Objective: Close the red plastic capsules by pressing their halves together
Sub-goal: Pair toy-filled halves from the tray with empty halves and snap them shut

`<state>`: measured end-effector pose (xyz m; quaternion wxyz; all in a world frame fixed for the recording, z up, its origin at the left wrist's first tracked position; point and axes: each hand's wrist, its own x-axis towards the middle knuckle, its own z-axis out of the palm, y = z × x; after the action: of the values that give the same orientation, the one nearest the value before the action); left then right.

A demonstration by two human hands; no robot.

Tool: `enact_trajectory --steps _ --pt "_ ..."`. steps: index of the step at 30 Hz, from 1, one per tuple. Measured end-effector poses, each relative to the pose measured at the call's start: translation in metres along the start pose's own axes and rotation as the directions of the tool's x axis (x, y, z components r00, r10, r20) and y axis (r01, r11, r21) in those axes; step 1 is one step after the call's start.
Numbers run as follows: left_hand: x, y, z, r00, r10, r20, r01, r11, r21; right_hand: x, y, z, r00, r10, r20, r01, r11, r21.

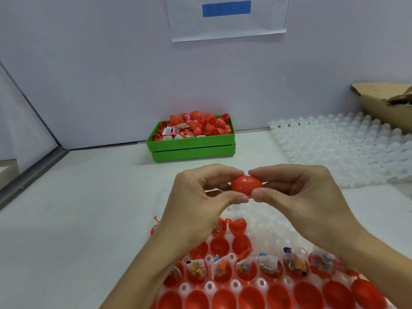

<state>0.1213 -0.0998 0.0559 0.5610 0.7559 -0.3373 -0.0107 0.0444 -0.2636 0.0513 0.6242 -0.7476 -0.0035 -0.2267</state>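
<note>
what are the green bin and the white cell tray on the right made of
Green bin: looks like rigid matte plastic, going by its uniform colour and moulded ribs. White cell tray: probably thin formed plastic, translucent and slightly glossy, with domed cells catching the light.

No text can be read anywhere. The white paper sheet [227, 18] on the wall carries only a plain blue rectangle [226, 8]. Small white printed slips [167, 131] among the red halves in the green plastic tray [191, 144] bear dark marks, too blurred to make out.
</note>
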Motion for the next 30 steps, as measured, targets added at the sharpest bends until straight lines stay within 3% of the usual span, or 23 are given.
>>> enact_trajectory --steps 11,25,30 --pt "0.0006 0.0019 -0.0010 1.000 -0.013 0.021 0.014 0.998 -0.059 0.0005 -0.0030 -0.0005 1.000 0.008 0.024 -0.011 0.995 0.096" --pt "-0.0010 0.0050 -0.0001 0.999 -0.019 0.035 0.021 0.996 -0.082 0.0024 -0.0008 0.0019 0.999 0.039 -0.003 -0.039 0.997 0.072" --pt "-0.0005 0.0050 -0.0001 1.000 -0.023 0.011 0.024 1.000 -0.015 0.0039 -0.0001 0.0031 0.999 0.042 0.003 -0.042 0.998 0.046"
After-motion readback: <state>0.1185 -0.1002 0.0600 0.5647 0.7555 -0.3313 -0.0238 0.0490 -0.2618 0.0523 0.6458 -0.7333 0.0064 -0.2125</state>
